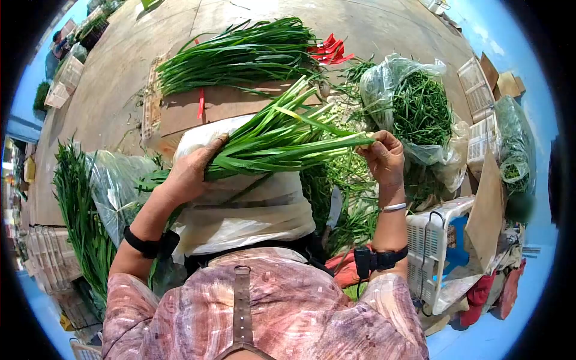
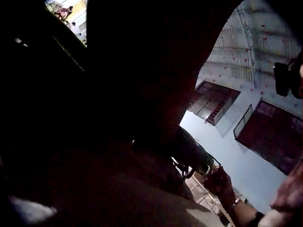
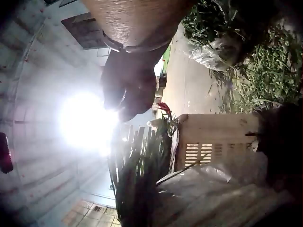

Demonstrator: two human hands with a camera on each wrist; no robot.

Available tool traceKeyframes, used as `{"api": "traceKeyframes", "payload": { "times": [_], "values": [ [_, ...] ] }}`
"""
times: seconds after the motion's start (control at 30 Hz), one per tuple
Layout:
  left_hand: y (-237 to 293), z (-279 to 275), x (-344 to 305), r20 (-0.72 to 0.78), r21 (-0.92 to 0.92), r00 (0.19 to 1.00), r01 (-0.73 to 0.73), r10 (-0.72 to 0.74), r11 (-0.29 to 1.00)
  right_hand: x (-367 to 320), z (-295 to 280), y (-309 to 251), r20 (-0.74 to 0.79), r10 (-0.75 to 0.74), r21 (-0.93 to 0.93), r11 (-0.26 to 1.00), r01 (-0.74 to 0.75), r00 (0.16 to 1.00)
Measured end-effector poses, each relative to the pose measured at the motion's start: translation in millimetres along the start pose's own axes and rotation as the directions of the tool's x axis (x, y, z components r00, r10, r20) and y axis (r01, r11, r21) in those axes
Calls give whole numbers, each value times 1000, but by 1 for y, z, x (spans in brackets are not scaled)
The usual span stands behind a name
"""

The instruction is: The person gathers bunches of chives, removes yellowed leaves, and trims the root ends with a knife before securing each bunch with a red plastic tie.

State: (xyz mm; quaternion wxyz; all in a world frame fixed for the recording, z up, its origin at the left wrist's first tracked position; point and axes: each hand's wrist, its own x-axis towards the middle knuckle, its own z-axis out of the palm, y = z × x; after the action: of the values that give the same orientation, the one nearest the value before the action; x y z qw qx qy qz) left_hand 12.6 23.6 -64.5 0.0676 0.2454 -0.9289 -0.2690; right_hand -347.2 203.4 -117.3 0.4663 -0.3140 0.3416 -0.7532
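In the head view my left hand (image 1: 193, 169) grips a bunch of long green garlic chives (image 1: 264, 150) around its leafy part, thumb on top. The pale stem ends fan out to the right above my lap. My right hand (image 1: 387, 159) pinches the end of a stem at the bunch's right tip. Beneath the bunch, a whitish plastic sheet (image 1: 252, 210) covers my lap. The right wrist view has the right hand (image 3: 130, 90) dark against a glare, above the upright-looking chives (image 3: 137, 175). Most of the left wrist view is dark.
Ahead, a large pile of chives (image 1: 240, 60) lies on cardboard (image 1: 180, 114), with red ties (image 1: 330, 53) beside it. A knife (image 1: 334, 207) stands near my right side among trimmings. Bagged greens (image 1: 423, 108) and a white crate (image 1: 423, 252) are at right; more chives (image 1: 84, 210) lean at left.
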Motion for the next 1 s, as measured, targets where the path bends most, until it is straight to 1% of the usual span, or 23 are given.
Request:
{"api": "traceKeyframes", "payload": {
  "times": [0.03,0.1,0.17,0.23,0.27,0.3,0.33,0.37,0.4,0.43,0.47,0.5,0.53,0.6,0.63,0.67,0.7,0.77,0.8,0.83,0.9,0.97,1.0],
  "values": [
    [-2,2,0,0,-2,1000,1,-1,1000,-2,-3,1,0,2,-1,1000,-2,1000],
    [-9,6,0,-21,66,999,-35,36,997,-8,-9,2,-82,-8,53,999,13,997],
    [-8,7,-1,-16,35,1000,-5,5,999,-12,-27,3,-91,-42,69,996,48,995],
    [-7,8,-1,-11,4,1000,24,-23,1000,-15,-64,-6,-178,-94,357,922,153,979],
    [-8,8,-1,-17,6,1000,17,-17,1000,-19,-81,-17,-331,-82,346,916,202,940],
    [-9,8,-1,-26,8,1000,13,-13,1000,-21,-83,-27,-473,-66,328,912,245,879],
    [-9,9,-3,-26,5,1000,15,-15,1000,-24,-85,-36,-577,-103,-139,990,27,810],
    [-10,9,-3,-8,29,999,31,-31,999,-26,-80,-40,-704,-94,-518,746,-418,704],
    [-11,9,-1,3,55,999,46,-47,997,-24,-83,-34,-592,-365,-806,301,-510,718],
    [-13,11,-2,2,55,999,48,-48,997,-23,-84,-25,-361,-531,-807,-234,-542,767],
    [-15,14,-1,-17,82,1000,28,-26,996,-14,-53,-31,-512,-391,-859,249,-448,765],
    [-16,15,-2,-32,113,999,8,-5,994,-4,-20,-35,-474,-303,-823,486,-294,827],
    [-15,15,-3,-23,118,1000,8,-6,993,6,4,-35,-455,-154,-737,618,-274,877],
    [-10,14,-2,-49,193,999,1,9,981,27,37,-18,-202,-197,-833,550,-63,959],
    [-7,13,-2,-51,195,999,-2,12,981,38,46,-10,-108,-206,-889,458,-2,973],
    [-6,13,-2,-73,211,997,-16,32,977,50,51,-3,-46,-150,-925,379,15,988],
    [-5,13,-4,-96,226,994,-26,48,974,60,52,7,14,-151,-933,353,67,988],
    [-5,13,-6,-80,287,996,-3,27,958,73,44,20,14,96,-931,363,-22,995],
    [-6,12,-6,-66,347,998,17,7,938,70,46,25,75,-51,-937,338,88,996],
    [-9,13,-8,-69,345,998,28,-4,938,67,43,23,81,-42,-936,341,91,996],
    [-15,16,-11,-74,394,997,-2,33,919,54,40,2,-75,-109,-837,547,-3,991],
    [-12,14,-10,-77,360,996,-15,45,933,40,19,-11,-291,-155,-694,713,-97,944],
    [-11,14,-8,-89,328,994,-24,57,944,35,-2,-15,-447,-141,-416,907,-66,884]
  ]
}}
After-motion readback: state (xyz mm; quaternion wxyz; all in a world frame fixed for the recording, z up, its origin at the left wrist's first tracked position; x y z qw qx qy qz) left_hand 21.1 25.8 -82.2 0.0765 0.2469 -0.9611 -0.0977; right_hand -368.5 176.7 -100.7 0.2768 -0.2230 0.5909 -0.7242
